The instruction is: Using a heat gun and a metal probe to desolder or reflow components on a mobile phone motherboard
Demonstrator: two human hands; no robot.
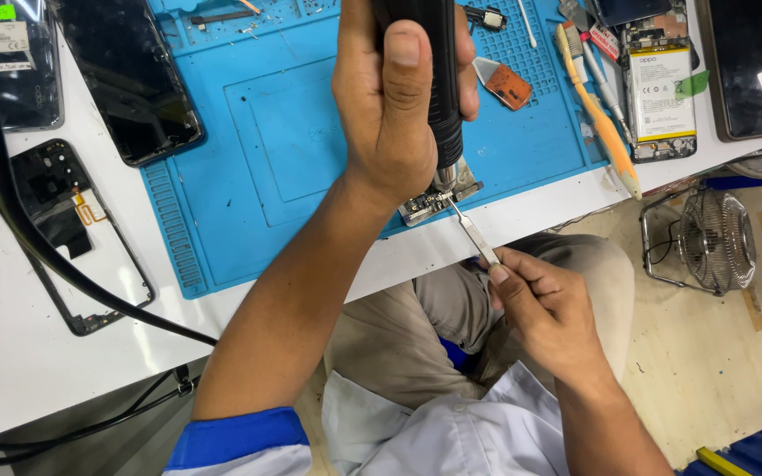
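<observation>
Two hands at work on a small circuit board at the table's edge.

Left hand [399, 115] is wrapped tight around a black hot-air tool [438, 79], nozzle down on the circuit board [438, 198], which lies on the near edge of the blue mat [266, 159]. Right hand [544, 304] pinches metal tweezers [474, 234], tips touching the board. An opened phone [659, 88] lies well apart, far right.

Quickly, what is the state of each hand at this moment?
Left hand: closed around the black heat tool, nozzle down over the small circuit board.
Right hand: closed on the metal tweezers, tips at the board.
</observation>
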